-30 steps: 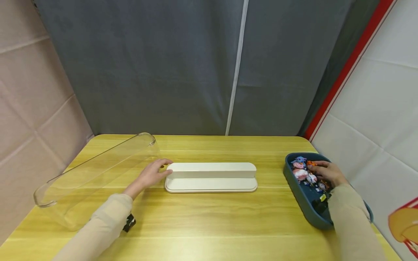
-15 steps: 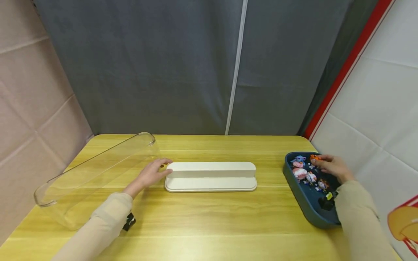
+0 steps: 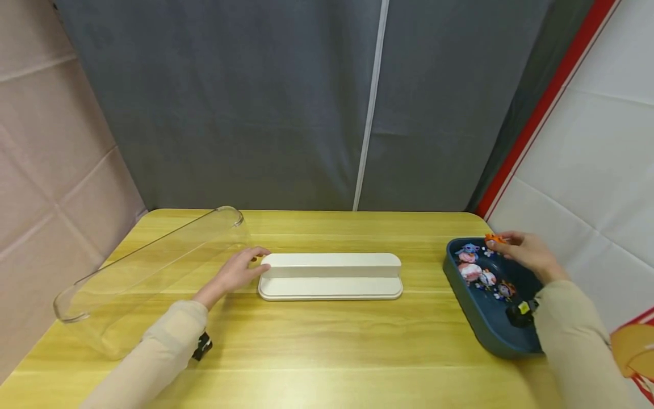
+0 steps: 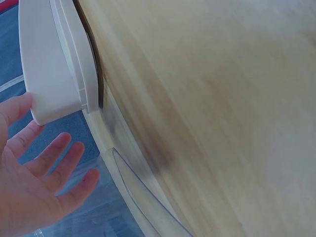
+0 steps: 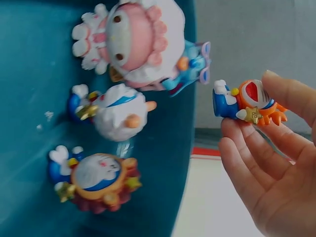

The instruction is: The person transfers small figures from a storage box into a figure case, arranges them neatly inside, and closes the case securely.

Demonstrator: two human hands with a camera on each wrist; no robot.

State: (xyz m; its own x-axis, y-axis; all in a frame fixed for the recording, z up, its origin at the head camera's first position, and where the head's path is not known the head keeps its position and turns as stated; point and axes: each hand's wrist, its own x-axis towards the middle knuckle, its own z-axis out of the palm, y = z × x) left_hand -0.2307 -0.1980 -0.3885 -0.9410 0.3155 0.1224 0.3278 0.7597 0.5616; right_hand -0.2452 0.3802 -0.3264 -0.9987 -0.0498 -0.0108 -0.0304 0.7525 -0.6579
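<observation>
My right hand pinches a small orange-and-blue toy figurine between thumb and fingers, above the far edge of a dark blue bin. Inside the bin lie several other figurines: a large pink-and-white one, a blue one beside it, a white fluffy one and one with a brown mane. At centre table is a white stepped stand. My left hand touches its left end with thumb and index finger, the other fingers spread and fairly straight.
A clear plastic cover lies at the left of the wooden table, close to my left forearm. A grey curtain hangs behind the table. White sheeting with a red edge stands right of the bin.
My right hand has lifted the orange figurine up from the bin and moved slightly right and back. The left hand stays at the stand's end.
</observation>
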